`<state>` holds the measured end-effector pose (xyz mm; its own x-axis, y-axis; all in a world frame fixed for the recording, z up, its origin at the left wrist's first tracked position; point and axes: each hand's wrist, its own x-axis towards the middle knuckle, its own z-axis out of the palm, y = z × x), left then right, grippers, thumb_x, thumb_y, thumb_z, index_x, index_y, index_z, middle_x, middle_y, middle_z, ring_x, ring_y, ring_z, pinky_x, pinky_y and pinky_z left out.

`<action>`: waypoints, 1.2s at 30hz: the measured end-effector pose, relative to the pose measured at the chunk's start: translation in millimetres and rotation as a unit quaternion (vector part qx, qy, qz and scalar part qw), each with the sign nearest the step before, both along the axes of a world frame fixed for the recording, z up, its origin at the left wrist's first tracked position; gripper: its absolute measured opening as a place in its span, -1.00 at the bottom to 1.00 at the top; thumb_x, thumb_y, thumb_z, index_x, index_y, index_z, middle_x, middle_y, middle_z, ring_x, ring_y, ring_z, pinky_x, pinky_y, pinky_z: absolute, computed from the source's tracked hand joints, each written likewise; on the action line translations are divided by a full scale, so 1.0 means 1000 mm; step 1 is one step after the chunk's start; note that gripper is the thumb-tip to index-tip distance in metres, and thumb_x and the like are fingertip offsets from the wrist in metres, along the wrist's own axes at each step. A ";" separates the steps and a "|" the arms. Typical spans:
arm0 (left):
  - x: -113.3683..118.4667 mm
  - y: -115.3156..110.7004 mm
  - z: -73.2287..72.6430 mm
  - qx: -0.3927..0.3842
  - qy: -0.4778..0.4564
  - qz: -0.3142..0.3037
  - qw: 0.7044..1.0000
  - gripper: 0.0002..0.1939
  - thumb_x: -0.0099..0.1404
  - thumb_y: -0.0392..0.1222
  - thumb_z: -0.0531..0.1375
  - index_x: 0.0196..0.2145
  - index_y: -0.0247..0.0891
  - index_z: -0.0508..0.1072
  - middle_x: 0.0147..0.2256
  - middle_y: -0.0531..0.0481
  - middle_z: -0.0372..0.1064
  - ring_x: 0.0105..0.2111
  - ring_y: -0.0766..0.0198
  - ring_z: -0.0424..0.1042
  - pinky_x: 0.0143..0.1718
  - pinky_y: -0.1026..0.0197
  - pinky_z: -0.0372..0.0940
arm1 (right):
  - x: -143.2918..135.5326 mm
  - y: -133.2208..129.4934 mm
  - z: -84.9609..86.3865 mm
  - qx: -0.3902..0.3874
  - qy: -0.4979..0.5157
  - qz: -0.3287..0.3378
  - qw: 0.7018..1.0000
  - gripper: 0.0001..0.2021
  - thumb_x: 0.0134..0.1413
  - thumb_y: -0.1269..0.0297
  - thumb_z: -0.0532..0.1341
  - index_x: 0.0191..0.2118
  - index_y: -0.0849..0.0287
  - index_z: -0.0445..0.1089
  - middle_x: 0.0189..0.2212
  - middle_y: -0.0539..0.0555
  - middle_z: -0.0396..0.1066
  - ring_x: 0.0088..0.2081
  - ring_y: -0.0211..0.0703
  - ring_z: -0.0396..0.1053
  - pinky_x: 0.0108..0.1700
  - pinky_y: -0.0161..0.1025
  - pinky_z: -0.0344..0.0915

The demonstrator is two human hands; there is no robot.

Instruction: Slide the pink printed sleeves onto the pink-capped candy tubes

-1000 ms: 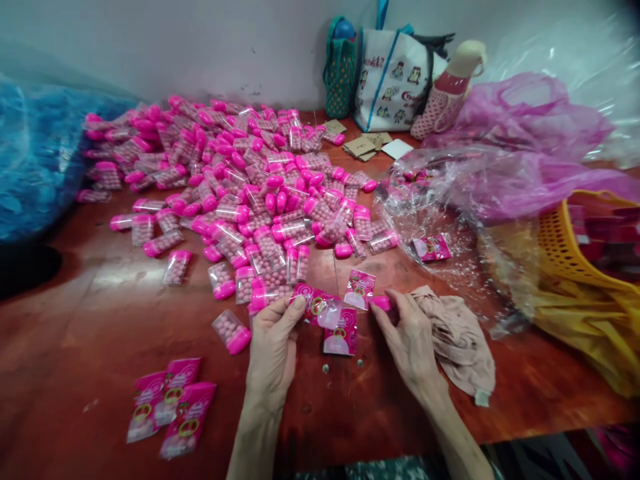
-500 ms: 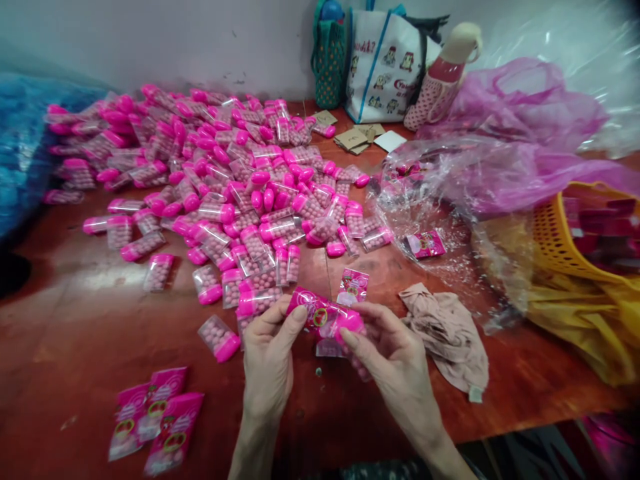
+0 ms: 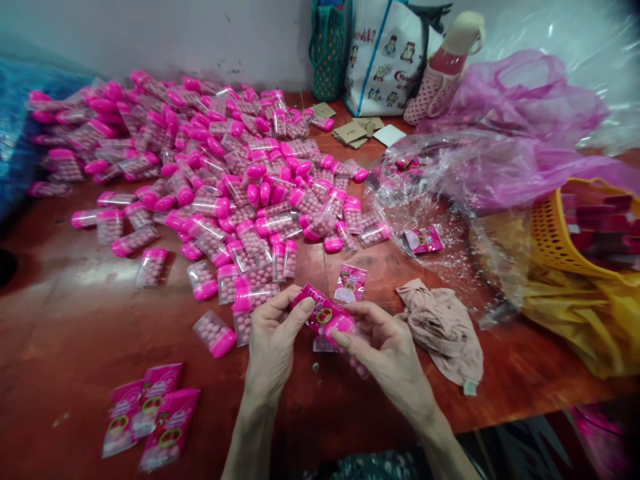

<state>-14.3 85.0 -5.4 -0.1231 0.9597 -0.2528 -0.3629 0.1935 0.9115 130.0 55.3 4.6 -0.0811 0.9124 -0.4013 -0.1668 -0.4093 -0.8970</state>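
My left hand (image 3: pixel 273 343) is closed, pinching a pink printed wrapper sleeve (image 3: pixel 319 309) between thumb and fingers. In my right hand (image 3: pixel 393 350) is a clear candy container (image 3: pixel 358 366) of pink balls, held with its pink cap at the sleeve's right end. The cap appears to be partly inside the sleeve; my fingers hide part of the container. Just beyond my hands lies a flat printed sleeve (image 3: pixel 351 283). To the left spreads a big heap of pink-capped candy containers (image 3: pixel 210 207). Three candy containers in printed sleeves (image 3: pixel 167 430) lie at the lower left.
A crumpled beige cloth (image 3: pixel 445 330) lies right of my hands. Beyond it are clear plastic film (image 3: pixel 450 247) and a yellow basket (image 3: pixel 550 230) holding pink wrappers. Cardboard pieces (image 3: pixel 353 133), a white bag (image 3: pixel 385 63) and a bottle (image 3: pixel 445 63) stand toward the wall.
The container's pink cap sits deeper in the sleeve, and sleeve and container tilt more steeply down to the right. The whole view has shifted slightly.
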 end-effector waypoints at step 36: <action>0.041 -0.017 -0.014 -0.065 -0.057 -0.041 0.995 -0.88 0.12 -0.29 0.27 -0.33 -0.25 0.56 -0.50 0.07 0.48 -0.55 0.38 0.39 -0.47 0.35 0.32 | -0.017 0.001 -0.018 0.159 -0.259 -0.186 0.934 -0.70 0.15 0.27 0.13 0.01 0.15 0.17 -0.55 -0.08 0.33 -0.63 -0.34 0.28 -0.59 -0.43 0.26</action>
<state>27.1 67.9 -19.1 -0.0093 0.9238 -0.3827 -0.4407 0.3398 0.8309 112.8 56.1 -13.4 0.3954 0.9185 -0.0027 0.2457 -0.1087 -0.9632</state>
